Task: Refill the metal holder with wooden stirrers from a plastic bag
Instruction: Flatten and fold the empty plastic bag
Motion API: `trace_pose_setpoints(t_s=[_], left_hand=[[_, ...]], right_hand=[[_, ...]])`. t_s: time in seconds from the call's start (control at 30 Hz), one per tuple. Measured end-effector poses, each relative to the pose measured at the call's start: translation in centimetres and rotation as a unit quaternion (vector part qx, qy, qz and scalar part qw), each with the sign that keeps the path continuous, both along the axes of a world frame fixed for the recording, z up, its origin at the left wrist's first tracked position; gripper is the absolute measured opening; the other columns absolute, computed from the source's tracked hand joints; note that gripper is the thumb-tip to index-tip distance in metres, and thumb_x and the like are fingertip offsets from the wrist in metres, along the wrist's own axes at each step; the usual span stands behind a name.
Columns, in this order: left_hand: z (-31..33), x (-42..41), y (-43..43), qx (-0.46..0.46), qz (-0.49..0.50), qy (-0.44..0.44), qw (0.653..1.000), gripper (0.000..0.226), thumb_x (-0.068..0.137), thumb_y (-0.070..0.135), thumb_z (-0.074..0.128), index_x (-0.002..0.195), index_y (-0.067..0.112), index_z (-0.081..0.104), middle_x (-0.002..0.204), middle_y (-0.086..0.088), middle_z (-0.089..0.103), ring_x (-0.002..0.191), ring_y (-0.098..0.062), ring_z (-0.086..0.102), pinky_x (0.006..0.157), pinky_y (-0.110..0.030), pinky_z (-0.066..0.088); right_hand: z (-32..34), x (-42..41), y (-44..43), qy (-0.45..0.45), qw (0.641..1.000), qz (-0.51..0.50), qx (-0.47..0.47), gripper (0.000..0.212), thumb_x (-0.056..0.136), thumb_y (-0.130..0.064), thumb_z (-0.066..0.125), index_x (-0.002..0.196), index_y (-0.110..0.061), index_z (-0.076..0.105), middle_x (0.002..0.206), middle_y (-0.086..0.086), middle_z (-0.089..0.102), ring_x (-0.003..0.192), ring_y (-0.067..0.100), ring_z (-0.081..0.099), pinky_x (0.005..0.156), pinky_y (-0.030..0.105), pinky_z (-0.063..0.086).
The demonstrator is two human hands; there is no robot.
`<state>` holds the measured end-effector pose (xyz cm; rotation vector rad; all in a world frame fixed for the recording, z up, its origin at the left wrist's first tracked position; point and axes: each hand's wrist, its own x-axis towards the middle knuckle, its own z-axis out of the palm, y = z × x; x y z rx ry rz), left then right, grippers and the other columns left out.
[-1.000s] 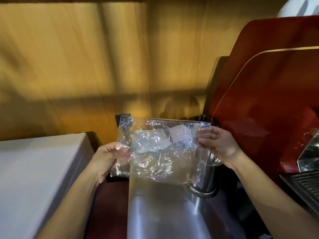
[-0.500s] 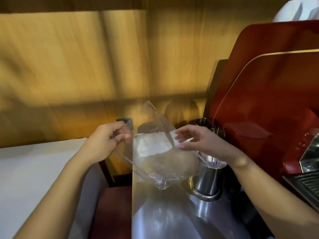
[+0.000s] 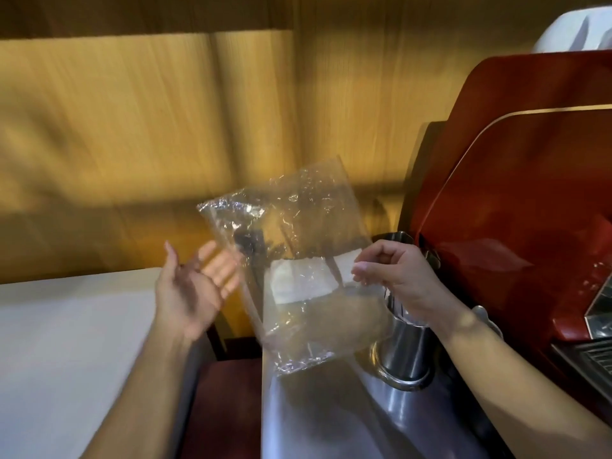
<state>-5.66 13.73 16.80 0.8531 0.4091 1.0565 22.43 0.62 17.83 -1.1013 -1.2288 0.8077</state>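
A clear, crinkled plastic bag (image 3: 298,266) with white labels hangs in the air at the centre; I see no stirrers inside it. My right hand (image 3: 397,276) pinches its right edge between thumb and fingers. Left of the bag, my left hand (image 3: 195,286) is spread open with the palm up and holds nothing. The metal holder (image 3: 405,346), a shiny steel cylinder with a flared base, stands on the steel counter under my right hand; pale stirrer ends show at its rim, mostly hidden by the hand.
A red espresso machine (image 3: 516,210) fills the right side, with its drip grate (image 3: 592,356) at the lower right. A second metal cup (image 3: 395,238) stands behind the holder. A white surface (image 3: 66,342) lies at the left, a steel counter (image 3: 324,412) below, wood panelling behind.
My left hand has let go of the bag and opened. The bag has swung up and tilted, now held by my right hand alone.
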Motion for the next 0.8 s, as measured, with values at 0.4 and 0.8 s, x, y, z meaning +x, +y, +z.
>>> trace_pose_setpoints(t_s=[0.4, 0.8], left_hand=[[-1.7, 4.3, -2.8, 0.085, -0.159, 0.182, 0.967, 0.035, 0.074, 0.035, 0.07, 0.103, 0.017, 0.068, 0.102, -0.012, 0.073, 0.102, -0.033, 0.066, 0.086, -0.051, 0.054], [-0.3, 5.0, -4.4, 0.18, -0.06, 0.312, 0.931, 0.012, 0.065, 0.021, 0.075, 0.075, 0.017, 0.071, 0.075, -0.015, 0.073, 0.063, -0.024, 0.068, 0.049, -0.029, 0.056]], right_hand=[[-3.5, -0.8, -0.4, 0.125, 0.987, -0.046, -0.085, 0.013, 0.07, -0.002, 0.073, 0.068, -0.013, 0.068, 0.066, 0.006, 0.07, 0.062, 0.018, 0.066, 0.054, 0.025, 0.054], [-3.0, 0.9, -2.5, 0.082, 0.99, 0.043, -0.107, 0.013, 0.065, -0.014, 0.074, 0.078, -0.009, 0.074, 0.072, 0.009, 0.074, 0.066, 0.023, 0.07, 0.053, 0.028, 0.056]])
